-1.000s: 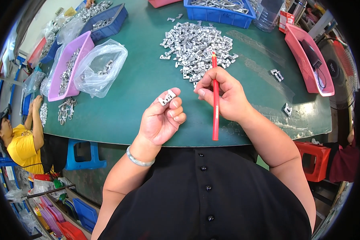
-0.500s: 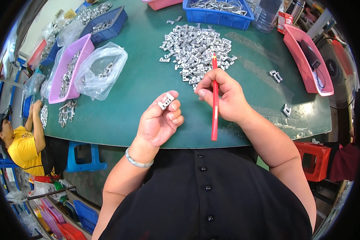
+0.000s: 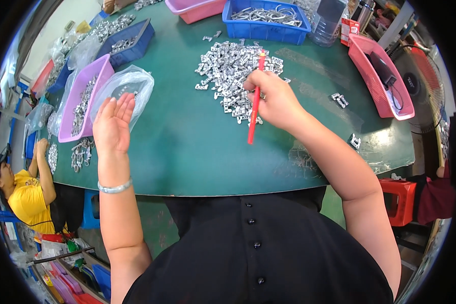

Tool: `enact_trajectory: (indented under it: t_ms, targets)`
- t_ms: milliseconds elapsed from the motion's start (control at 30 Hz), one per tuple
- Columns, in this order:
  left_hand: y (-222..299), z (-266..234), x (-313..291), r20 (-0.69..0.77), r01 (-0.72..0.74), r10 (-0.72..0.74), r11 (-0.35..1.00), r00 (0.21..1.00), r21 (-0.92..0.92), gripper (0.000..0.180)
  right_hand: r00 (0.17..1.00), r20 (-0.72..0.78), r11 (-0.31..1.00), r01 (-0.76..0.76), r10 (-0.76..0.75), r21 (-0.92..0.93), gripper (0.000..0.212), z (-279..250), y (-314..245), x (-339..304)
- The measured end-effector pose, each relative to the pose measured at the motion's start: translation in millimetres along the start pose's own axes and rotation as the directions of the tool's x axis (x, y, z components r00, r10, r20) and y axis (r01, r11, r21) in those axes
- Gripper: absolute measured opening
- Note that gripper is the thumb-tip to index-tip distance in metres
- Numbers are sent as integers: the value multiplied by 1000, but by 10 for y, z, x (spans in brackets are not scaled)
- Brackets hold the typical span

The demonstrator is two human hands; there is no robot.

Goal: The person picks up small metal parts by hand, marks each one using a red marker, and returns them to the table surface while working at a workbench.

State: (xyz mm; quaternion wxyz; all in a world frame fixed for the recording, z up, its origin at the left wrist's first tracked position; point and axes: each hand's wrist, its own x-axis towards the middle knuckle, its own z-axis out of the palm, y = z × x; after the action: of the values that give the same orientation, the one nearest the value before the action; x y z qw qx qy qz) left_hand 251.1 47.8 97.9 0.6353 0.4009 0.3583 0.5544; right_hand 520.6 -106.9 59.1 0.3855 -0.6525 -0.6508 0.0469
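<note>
My left hand (image 3: 113, 124) reaches out with its fingers stretched, at the near edge of a clear plastic bag (image 3: 143, 91). Nothing shows in its palm. A few small metal pieces lie inside the bag, partly hidden by the fingers. My right hand (image 3: 276, 99) holds a long red pencil (image 3: 255, 111) upright and slightly tilted between thumb and fingers. That hand hovers over the near right side of a heap of small silvery metal pieces (image 3: 228, 66). Whether its fingertips touch a piece is hidden.
A pink basket (image 3: 106, 68) of metal parts stands left of the bag. Blue bins (image 3: 268, 33) (image 3: 142, 43) sit at the back. Another pink basket (image 3: 362, 66) holds a dark device at right. Loose pieces (image 3: 339, 100) lie nearby. A person in yellow (image 3: 33, 195) works at far left.
My left hand has moved left to the bag and opened; the metal piece it held is out of sight. My right hand has shifted up and left onto the heap, still gripping the pencil.
</note>
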Motion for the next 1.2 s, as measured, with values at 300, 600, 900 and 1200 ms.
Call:
enact_trajectory:
  t_ms: [300,600,900,1200]
  targets:
    - [-449,104,-539,294,132,-172,980,940,150,19,991,69,984,120,-112,-131,15,106,149,185]
    - [-709,480,-1006,440,200,-313,938,842,283,23,928,214,565,-357,304,744,19,-62,-236,-44]
    - [-759,600,-1143,473,346,-367,929,801,134,12,899,293,343,-401,325,849,17,-64,-424,-250]
    - [-749,572,-1186,443,414,-396,908,805,60,13,885,338,265,-426,319,865,17,-46,-400,-357]
